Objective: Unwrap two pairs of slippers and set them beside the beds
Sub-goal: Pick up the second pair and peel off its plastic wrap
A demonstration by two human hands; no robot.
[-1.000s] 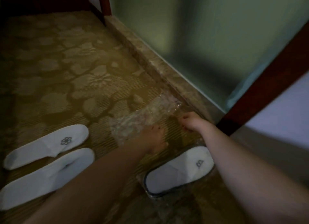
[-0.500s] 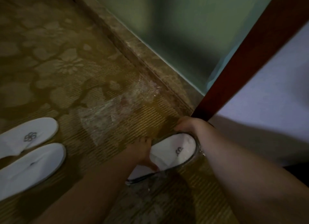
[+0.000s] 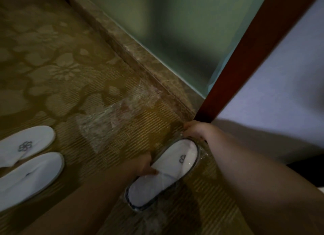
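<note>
A white slipper pair still in clear plastic wrap (image 3: 164, 175) lies on the carpet at lower centre, toe toward the bed. My left hand (image 3: 142, 164) grips its left side, thumb on the upper. My right hand (image 3: 194, 131) holds the toe end and the wrap there. Two unwrapped white slippers (image 3: 26, 145) (image 3: 29, 178) with a dark flower logo lie side by side at the left edge. An empty clear wrapper (image 3: 112, 119) lies flat on the carpet between them and the wall.
Patterned gold carpet (image 3: 52, 68) covers the floor. A stone skirting (image 3: 133, 57) runs under a green wall (image 3: 166, 29). A dark red wooden bed frame (image 3: 254, 49) and white bedding (image 3: 280, 77) fill the right side.
Both hands left the empty wrapper and took hold of the wrapped slippers. The view has swung right and closer, and the unwrapped pair now sits at the left edge.
</note>
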